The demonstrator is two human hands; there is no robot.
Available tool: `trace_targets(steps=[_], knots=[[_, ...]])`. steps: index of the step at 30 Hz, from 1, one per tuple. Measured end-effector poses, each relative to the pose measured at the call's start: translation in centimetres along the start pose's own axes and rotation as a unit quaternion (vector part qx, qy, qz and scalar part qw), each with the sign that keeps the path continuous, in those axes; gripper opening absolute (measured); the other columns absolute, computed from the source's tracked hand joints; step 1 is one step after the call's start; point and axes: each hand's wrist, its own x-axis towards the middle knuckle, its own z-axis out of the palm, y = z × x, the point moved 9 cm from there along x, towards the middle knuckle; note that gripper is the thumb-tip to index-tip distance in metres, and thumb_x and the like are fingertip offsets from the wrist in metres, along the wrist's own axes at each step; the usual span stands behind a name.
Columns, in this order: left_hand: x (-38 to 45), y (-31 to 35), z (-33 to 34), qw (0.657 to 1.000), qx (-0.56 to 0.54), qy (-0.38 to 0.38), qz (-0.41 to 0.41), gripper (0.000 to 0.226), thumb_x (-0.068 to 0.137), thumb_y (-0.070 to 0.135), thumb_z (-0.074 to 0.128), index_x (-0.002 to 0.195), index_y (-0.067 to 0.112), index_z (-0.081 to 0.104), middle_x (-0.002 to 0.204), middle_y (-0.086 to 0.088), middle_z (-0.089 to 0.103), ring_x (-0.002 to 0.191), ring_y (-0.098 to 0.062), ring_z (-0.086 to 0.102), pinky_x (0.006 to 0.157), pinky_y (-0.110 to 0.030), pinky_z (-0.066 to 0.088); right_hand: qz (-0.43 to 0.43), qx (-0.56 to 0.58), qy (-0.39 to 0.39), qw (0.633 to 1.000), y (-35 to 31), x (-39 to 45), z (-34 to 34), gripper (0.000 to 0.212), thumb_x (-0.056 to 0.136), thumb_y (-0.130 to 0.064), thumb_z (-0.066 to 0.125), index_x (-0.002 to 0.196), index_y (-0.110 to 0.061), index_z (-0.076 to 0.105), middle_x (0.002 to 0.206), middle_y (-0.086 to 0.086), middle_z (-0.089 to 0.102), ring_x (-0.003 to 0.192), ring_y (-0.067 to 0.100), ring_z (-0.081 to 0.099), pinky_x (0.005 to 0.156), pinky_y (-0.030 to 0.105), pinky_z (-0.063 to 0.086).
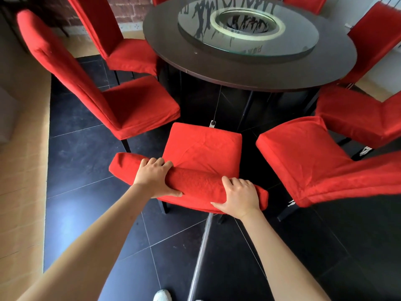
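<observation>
Fingers of the left hand curl over the top of the chair, with the thumb on the near side. The right hand does the same a bit further along, so both hands grip the soft red back. Neither hand is loose.

The chair stands on the dark floor, right in front of the person. Its seat points at the round table. It sits in the gap between a chair on the left and a chair on the right, close to both but not touching them as far as I can see. The seat is near the table but not tucked under it.

I think the hands are spread apart so the chair goes straight and does not twist. Holding the top of the back is the easy way to slide it. I cannot tell if it is being pushed in or pulled out.

All the chairs face the table in a ring, likely so people can sit and eat together. A glass disc lies on the table, maybe for turning dishes round.

Dark shapes show in the glass, and some look a little like letters, but they are too blurry to read. I see no name or label on the chairs.

A white shoe peeks in at the bottom.
</observation>
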Motion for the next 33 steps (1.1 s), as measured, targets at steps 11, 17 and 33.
trace_targets(steps=[11, 17, 33], knots=[[-0.5, 0.0, -0.2, 1.0, -0.013, 0.008, 0.007, 0.1, 0.053, 0.088, 0.054, 0.134, 0.031, 0.041, 0.128, 0.005, 0.05, 0.126, -0.02, 0.041, 0.11, -0.041, 0.022, 0.02, 0.018, -0.024, 0.999, 0.2, 0.3, 0.5, 0.087, 0.071, -0.079, 0.054, 0.13, -0.015, 0.05, 0.115, 0.006, 0.066, 0.106, 0.027, 0.061, 0.091, 0.038, 0.045], [-0.7, -6.4, -0.9, 0.998, -0.054, 0.038, -0.014, 0.109, 0.054, 0.087, 0.054, 0.147, 0.035, 0.027, 0.146, 0.006, 0.037, 0.141, -0.022, 0.02, 0.116, -0.051, 0.003, -0.014, 0.03, -0.016, 0.999, -4.3, 2.9, -1.9, 0.089, 0.071, -0.078, 0.053, 0.135, -0.016, 0.046, 0.135, 0.007, 0.056, 0.12, 0.027, 0.055, 0.098, 0.04, 0.042], [2.8, -41.1, -7.9, 0.991, -0.048, 0.115, -0.052, 0.106, 0.062, 0.087, 0.049, 0.15, 0.037, 0.018, 0.15, 0.004, 0.036, 0.142, -0.026, 0.021, 0.113, -0.056, 0.006, -0.016, 0.028, 0.017, 0.999, -28.6, 23.1, -9.2, 0.085, 0.073, -0.071, 0.06, 0.136, -0.016, 0.045, 0.126, 0.005, 0.06, 0.114, 0.028, 0.057, 0.091, 0.039, 0.043]])
